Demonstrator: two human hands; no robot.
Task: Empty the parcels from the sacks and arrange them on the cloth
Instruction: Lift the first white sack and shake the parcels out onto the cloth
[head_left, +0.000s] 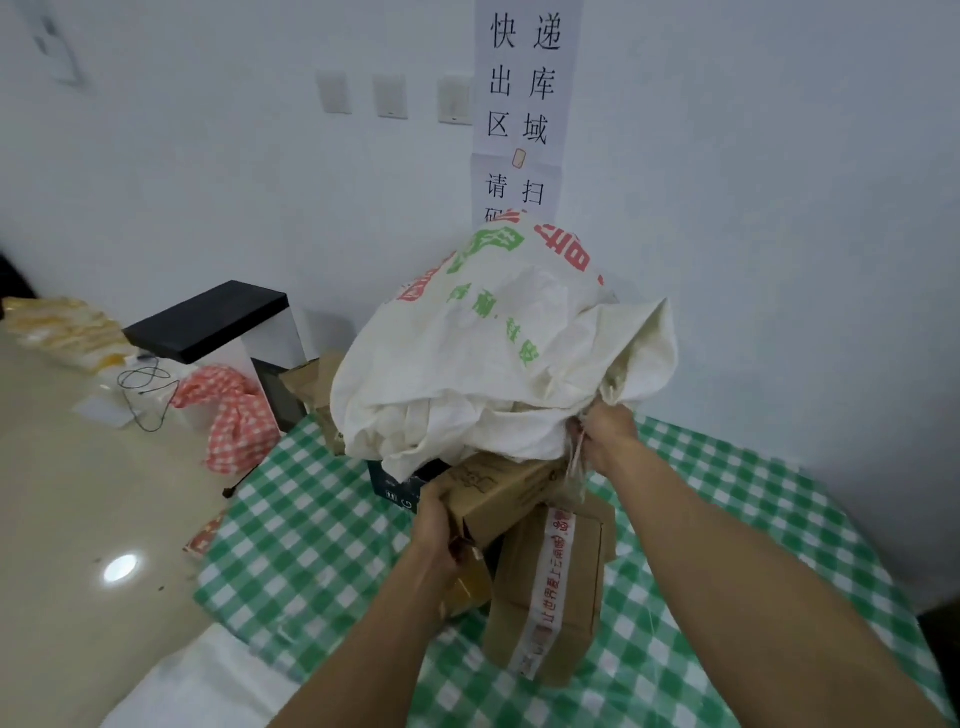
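The sack (498, 353), white woven stuff printed in red and green, hangs bunched over the far middle of the green-and-white checked cloth (311, 561), with its open mouth turned down toward the parcels. Your right hand (605, 434) has its fingers clenched round the frayed hem at the sack's right edge, and loose threads trail below your fist. Your left hand (441, 525) grasps the near end of a brown cardboard box (498, 493), fingers wrapped over its edge. The far end of that box is tucked under the sack's mouth.

Just to the right of your left hand and nearer to you, a taped box (550, 582) lies on the cloth, a strip of white tape with red print running along its length. It touches the underside of the box you are holding. A dark box (400, 483) shows under the sack's left edge, partly covered by the fabric. Something yellowish sits beneath your left hand, though you cannot tell what it is.

On the floor to the left lie a pink checked bundle (234, 415), a thin black cable (148, 389) and a black-topped stand (208, 322). More brown cartons (311, 384) sit behind the sack's left side. A paper notice (524, 104) hangs on the far wall.
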